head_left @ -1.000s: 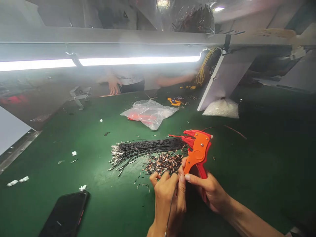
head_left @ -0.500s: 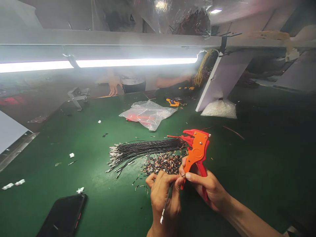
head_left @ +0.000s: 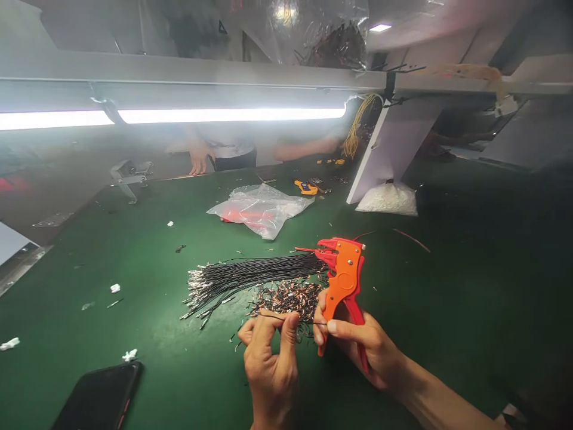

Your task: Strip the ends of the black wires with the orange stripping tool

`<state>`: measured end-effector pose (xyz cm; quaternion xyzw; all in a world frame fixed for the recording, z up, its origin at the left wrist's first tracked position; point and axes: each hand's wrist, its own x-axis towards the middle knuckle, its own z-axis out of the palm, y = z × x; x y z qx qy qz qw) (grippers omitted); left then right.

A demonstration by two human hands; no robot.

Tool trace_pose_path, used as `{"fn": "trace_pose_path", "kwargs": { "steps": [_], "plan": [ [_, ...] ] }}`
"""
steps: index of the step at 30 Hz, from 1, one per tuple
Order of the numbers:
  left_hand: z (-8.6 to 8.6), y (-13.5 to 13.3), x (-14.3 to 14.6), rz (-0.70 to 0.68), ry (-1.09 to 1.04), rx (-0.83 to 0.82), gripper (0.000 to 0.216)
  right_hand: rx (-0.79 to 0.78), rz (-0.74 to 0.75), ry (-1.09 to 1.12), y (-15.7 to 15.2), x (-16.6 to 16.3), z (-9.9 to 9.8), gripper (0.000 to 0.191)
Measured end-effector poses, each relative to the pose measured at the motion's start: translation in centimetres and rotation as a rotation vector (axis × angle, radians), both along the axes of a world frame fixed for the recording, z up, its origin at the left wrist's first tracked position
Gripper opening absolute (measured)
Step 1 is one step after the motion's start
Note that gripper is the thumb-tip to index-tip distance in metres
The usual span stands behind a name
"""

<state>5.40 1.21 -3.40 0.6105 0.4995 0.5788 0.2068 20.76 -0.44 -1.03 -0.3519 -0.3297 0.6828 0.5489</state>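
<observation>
My right hand (head_left: 358, 349) grips the handles of an orange wire stripper (head_left: 342, 275) standing upright over the green table (head_left: 447, 286). My left hand (head_left: 268, 358) pinches a thin black wire (head_left: 301, 321) that runs level toward my right thumb. Just beyond my hands lies a bundle of black wires (head_left: 250, 275) with metal terminals at its left end. A heap of short stripped bits (head_left: 289, 297) sits in front of the bundle.
A black phone (head_left: 96, 400) lies at the near left. A clear plastic bag (head_left: 259, 209) with red items, a white bag (head_left: 387, 199) and a slanted white board (head_left: 387, 149) stand farther back. Another person's hand (head_left: 197, 161) rests at the far edge. White scraps dot the left side.
My left hand has turned the wire from hanging downward to lying level and moved left. The stripper and right hand shifted slightly left in view.
</observation>
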Motion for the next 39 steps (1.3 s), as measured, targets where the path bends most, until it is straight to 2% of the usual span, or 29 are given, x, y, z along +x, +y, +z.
{"fn": "trace_pose_path", "kwargs": {
  "steps": [3, 6, 7, 12, 17, 24, 30, 39],
  "plan": [
    [1.0, 0.4, -0.6, 0.025, -0.09, -0.069, 0.033, 0.033, 0.09, 0.056, -0.2, -0.1, -0.2, 0.025],
    [2.5, 1.2, -1.7, 0.086, -0.451, -0.198, 0.035, 0.04, 0.214, 0.182, -0.6, -0.2, -0.8, 0.03],
    [3.0, 1.6, -2.2, 0.054, -0.609, -0.234, 0.034, 0.039, 0.26, 0.226, -0.7, -0.2, -1.0, 0.03],
    [5.0, 3.0, -4.2, -0.026, -0.812, -0.31, 0.045, 0.02, 0.423, 0.347, -1.4, -0.5, -1.8, 0.03],
    [5.3, 3.3, -5.1, -0.072, -0.966, -0.38, 0.048, -0.039, 0.454, 0.35, -2.1, -1.0, -2.2, 0.032],
    [4.9, 3.0, -4.5, -0.107, -1.027, -0.374, 0.046, -0.063, 0.535, 0.287, -1.9, -1.5, -2.6, 0.035],
    [4.5, 2.8, -3.5, -0.092, -1.024, -0.385, 0.043, -0.05, 0.534, 0.29, -2.1, -1.6, -2.1, 0.037],
    [4.4, 2.7, -3.6, -0.106, -1.002, -0.394, 0.042, -0.025, 0.537, 0.223, -1.8, -1.5, -2.1, 0.036]
  ]
}}
